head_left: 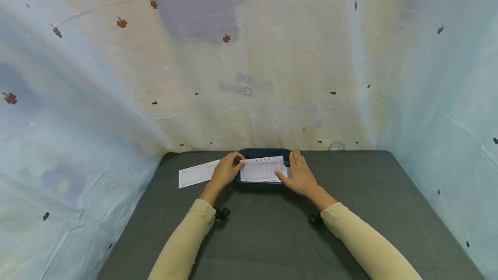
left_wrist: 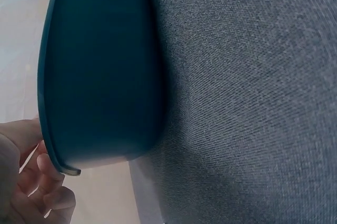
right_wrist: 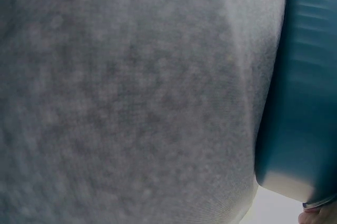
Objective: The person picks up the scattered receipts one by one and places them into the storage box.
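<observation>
A dark teal plastic basin (head_left: 264, 153) stands at the table's far edge with white printed paper forms (head_left: 261, 169) lying in it, the top one showing a ruled table. At the basin's left end my left hand (head_left: 227, 170) has its fingers curled, thumb and forefinger pinching the top form's left edge. Close up in the left wrist view, the left hand (left_wrist: 31, 176) is beside the basin's rim (left_wrist: 45, 103), its fingertips partly hidden. My right hand (head_left: 299, 176) lies along the right rim with fingers straight and its thumb on the form.
Another printed form (head_left: 197, 174) lies on the table left of the basin, partly behind the left hand. Dark grey cloth covers the table (head_left: 264, 237). A patterned curtain (head_left: 272, 77) hangs behind and along both sides.
</observation>
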### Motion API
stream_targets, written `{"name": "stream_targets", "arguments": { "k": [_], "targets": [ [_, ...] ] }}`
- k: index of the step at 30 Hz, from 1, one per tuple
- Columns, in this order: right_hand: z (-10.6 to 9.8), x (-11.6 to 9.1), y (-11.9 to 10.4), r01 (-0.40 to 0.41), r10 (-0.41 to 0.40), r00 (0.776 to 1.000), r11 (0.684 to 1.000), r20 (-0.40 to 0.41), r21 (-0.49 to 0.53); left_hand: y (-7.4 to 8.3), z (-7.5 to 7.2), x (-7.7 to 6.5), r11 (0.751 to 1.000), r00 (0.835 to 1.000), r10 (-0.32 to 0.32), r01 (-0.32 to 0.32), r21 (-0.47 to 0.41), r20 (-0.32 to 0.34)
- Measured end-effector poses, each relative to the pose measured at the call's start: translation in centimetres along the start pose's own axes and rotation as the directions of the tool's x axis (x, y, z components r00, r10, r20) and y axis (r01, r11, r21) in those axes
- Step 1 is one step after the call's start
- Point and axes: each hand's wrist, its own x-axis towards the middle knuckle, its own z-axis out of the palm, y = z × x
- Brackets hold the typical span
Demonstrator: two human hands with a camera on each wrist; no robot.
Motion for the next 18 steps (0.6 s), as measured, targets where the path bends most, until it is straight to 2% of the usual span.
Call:
{"name": "stream_targets", "arguments": {
  "k": [4, 12, 18],
  "targets": [
    [-0.2, -0.1, 0.0, 0.001, -0.001, 1.0, 1.0, 0.006, 0.005, -0.2, 0.1, -0.1, 1.0, 1.0, 0.014, -0.014, 0.005, -0.004],
    [-0.2, -0.1, -0.1, 0.005, -0.005, 1.0, 1.0, 0.004, 0.014, -0.7, 0.1, 0.0, 0.997, 0.999, 0.046, -0.048, -0.058, -0.022],
    [-0.2, -0.2, -0.1, 0.005, -0.005, 1.0, 1.0, -0.003, 0.011, -1.7, -0.2, -0.3, 0.994, 0.998, 0.037, -0.041, -0.097, -0.045]
  ]
}}
